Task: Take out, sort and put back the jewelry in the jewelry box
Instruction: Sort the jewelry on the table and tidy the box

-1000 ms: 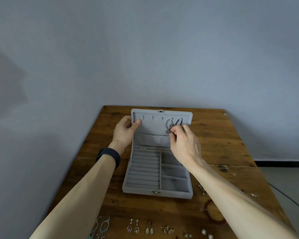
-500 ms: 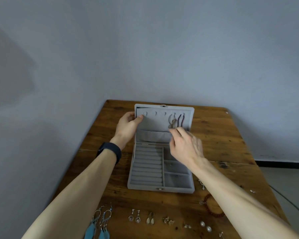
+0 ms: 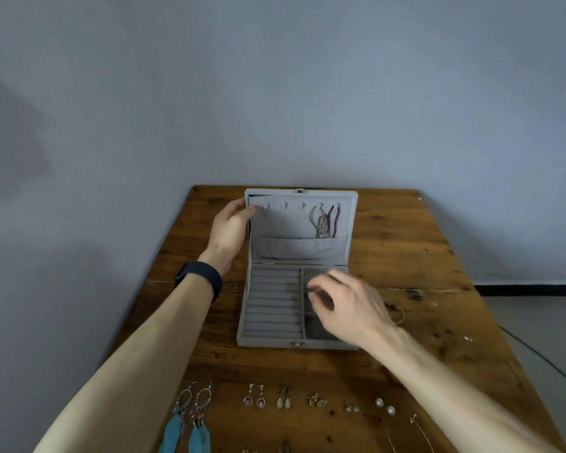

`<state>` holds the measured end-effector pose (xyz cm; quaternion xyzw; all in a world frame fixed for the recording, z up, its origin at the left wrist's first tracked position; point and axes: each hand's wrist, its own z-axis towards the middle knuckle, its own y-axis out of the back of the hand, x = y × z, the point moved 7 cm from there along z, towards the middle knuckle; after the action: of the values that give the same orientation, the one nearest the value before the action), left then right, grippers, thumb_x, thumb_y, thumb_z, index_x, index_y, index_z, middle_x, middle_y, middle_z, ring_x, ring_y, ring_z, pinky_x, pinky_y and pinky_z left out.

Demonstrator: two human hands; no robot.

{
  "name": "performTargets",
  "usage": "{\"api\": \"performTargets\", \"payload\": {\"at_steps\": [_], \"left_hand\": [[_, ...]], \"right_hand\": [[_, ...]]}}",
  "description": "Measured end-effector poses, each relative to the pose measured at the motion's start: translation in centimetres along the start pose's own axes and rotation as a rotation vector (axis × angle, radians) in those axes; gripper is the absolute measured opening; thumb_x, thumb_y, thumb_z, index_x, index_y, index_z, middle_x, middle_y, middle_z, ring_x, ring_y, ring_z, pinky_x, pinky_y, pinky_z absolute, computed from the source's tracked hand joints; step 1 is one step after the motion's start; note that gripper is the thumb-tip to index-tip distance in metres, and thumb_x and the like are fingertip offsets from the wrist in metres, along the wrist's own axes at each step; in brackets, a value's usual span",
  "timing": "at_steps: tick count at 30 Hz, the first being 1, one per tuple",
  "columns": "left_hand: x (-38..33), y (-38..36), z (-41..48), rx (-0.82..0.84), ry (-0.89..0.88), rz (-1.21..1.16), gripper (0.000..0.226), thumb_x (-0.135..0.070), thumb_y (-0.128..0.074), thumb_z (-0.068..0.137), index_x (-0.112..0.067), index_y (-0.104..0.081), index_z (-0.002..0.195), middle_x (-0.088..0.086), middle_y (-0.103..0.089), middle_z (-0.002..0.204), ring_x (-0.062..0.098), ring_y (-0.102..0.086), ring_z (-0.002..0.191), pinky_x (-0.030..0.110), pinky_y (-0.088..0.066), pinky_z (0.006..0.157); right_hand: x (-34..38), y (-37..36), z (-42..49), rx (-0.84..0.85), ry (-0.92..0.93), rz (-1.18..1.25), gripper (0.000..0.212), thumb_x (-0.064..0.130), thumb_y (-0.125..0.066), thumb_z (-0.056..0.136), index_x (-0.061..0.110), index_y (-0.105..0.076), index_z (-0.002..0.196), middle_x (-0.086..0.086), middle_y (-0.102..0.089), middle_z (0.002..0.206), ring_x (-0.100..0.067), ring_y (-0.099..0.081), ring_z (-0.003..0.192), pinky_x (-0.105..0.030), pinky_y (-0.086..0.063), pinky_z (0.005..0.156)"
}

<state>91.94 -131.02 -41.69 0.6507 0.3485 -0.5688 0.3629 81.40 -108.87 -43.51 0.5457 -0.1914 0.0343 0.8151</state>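
Jewelry box (image 3: 275, 308) open mid-table, my left hand (image 3: 229, 227) grips its lid (image 3: 288, 223) by the left edge, right hand (image 3: 350, 308) blurs over the right compartments (image 3: 317, 328), can't tell if holding anything; I'd brace the lid, fetch near-edge earrings (image 3: 285, 402) pair by pair.

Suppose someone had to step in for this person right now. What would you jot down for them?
Left hand: grips the left edge of the lid, holding it upright.
Right hand: hovers over the right compartments of the box; it is blurred, so I cannot tell if it holds anything.
The box is open and its ring rolls look empty.
Done: necklaces hang on the lid's right hooks; earrings lie paired along the near edge of the table.
Left: put the earrings and other loose pieces into the box, then close it.
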Motion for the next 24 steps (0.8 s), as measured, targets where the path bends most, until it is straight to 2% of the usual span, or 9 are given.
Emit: {"api": "performTargets", "payload": {"at_steps": [2,5,13,17,19,24], "left_hand": [[-0.4,0.1,0.1,-0.022,-0.018,0.094,0.043,-0.034,-0.055,0.102,-0.019,-0.050,0.143,-0.003,-0.058,0.133,0.019,-0.055,0.123,0.043,-0.047,0.108],[-0.9,0.0,-0.1,-0.043,-0.062,0.184,0.045,-0.039,-0.054,0.102,-0.019,-0.049,0.142,0.002,-0.056,0.134,0.023,-0.054,0.125,0.046,-0.047,0.107],[-1.0,0.6,-1.8,-0.079,-0.110,0.248,0.041,-0.040,-0.055,0.101,-0.018,-0.053,0.136,0.008,-0.059,0.133,0.023,-0.056,0.122,0.043,-0.051,0.101],[-0.6,0.9,-2.4,-0.081,-0.098,0.241,0.041,-0.041,-0.054,0.102,-0.020,-0.053,0.136,0.006,-0.061,0.131,0.024,-0.057,0.120,0.040,-0.053,0.097],[-0.4,1.0,-2.6,-0.081,-0.096,0.227,0.038,-0.040,-0.054,0.102,-0.022,-0.054,0.135,0.006,-0.061,0.131,0.024,-0.057,0.120,0.039,-0.052,0.096],[-0.3,0.9,-2.8,-0.070,-0.075,0.226,0.047,-0.042,-0.053,0.102,-0.020,-0.049,0.143,0.007,-0.057,0.138,0.023,-0.054,0.124,0.043,-0.049,0.103]], "right_hand": [[1.5,-1.3,-2.1,0.101,0.072,0.019,0.032,0.046,-0.051,0.099,0.028,-0.069,0.119,0.010,-0.064,0.109,-0.010,-0.056,0.095,-0.026,-0.052,0.071],[2.7,-2.4,-4.2,0.149,0.120,0.053,0.030,0.042,-0.051,0.100,0.026,-0.074,0.112,0.008,-0.069,0.099,-0.013,-0.058,0.090,-0.031,-0.054,0.068],[2.9,-2.0,-5.6,0.131,0.076,0.069,0.023,0.033,-0.058,0.099,0.024,-0.076,0.107,0.007,-0.072,0.098,-0.015,-0.060,0.087,-0.028,-0.052,0.067],[3.0,-1.8,-6.5,0.141,0.041,0.099,0.035,0.045,-0.048,0.100,0.026,-0.076,0.107,0.010,-0.070,0.095,-0.011,-0.056,0.083,-0.029,-0.052,0.067],[3.2,-2.0,-6.9,0.161,0.049,0.111,0.037,0.050,-0.049,0.098,0.028,-0.075,0.113,0.011,-0.071,0.101,-0.011,-0.057,0.088,-0.028,-0.053,0.070],[3.3,-2.0,-7.4,0.137,0.059,0.099,0.026,0.037,-0.061,0.097,0.026,-0.074,0.117,0.008,-0.072,0.105,-0.015,-0.059,0.090,-0.030,-0.053,0.073]]}}
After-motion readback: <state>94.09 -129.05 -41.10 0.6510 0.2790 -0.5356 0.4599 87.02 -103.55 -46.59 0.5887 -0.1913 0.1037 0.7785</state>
